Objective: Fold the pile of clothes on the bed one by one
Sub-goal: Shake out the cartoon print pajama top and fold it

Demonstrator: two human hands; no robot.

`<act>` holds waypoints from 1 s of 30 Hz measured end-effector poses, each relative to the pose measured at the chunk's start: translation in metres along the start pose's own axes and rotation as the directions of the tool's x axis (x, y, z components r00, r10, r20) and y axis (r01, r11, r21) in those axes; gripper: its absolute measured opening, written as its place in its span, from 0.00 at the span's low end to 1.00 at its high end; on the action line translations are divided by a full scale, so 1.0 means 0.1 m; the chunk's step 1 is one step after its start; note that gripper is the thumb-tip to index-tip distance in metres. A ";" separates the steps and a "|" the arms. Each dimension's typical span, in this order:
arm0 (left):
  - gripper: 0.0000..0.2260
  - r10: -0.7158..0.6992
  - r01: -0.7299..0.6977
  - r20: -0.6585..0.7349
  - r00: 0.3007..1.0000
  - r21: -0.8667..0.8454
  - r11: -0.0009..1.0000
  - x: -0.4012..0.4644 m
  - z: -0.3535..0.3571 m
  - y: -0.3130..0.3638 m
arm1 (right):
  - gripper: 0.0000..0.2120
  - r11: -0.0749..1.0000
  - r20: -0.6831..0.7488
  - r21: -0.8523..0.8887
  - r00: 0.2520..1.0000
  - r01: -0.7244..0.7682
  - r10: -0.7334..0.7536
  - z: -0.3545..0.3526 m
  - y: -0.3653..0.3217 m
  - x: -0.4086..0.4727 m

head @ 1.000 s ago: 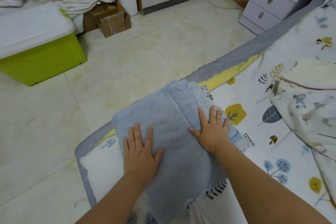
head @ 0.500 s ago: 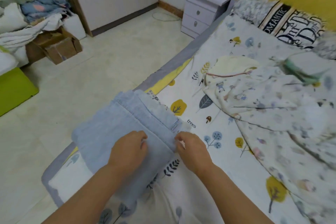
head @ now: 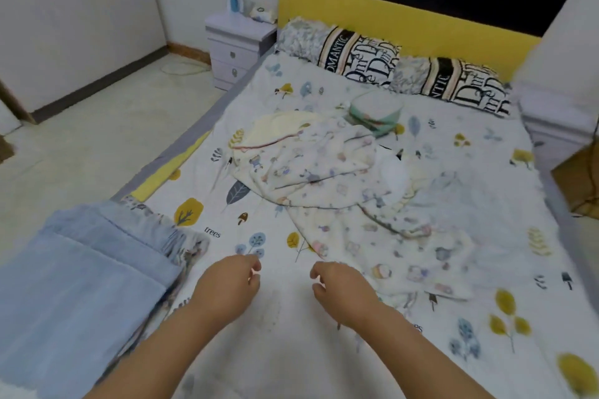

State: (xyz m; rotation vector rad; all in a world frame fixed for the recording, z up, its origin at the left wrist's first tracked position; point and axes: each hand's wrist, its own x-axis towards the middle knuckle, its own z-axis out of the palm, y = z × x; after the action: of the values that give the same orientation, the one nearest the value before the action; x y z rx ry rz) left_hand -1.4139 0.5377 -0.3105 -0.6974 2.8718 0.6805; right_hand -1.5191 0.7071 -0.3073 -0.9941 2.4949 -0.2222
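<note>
Now fingers (head: 254, 264) loosely curled, both hands empty.

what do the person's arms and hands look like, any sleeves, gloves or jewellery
Both forearms are bare for as far as the frame shows, with no sleeve in view. The left hand and right hand wear no gloves. No watch, bracelet or ring is visible, though the picture is slightly blurred.

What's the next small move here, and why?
Probably reach both hands forward to the unfolded patterned garment. The blue folded piece lies set aside at the bed's left edge, and the left hand and right hand hover loosely curled, holding nothing.
</note>
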 end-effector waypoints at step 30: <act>0.33 -0.093 0.130 -0.113 0.989 0.390 0.912 3.00 1.35 0.35 | 0.32 0.908 -0.095 -0.169 0.923 -0.384 0.373 0.66 2.41 1.63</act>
State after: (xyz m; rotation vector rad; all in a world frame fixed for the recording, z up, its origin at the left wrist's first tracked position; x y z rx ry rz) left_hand -1.6968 0.5028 -0.4789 -0.8356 2.8850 0.0415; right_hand -1.7417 0.7716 -0.4951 -0.5513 2.7403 0.1054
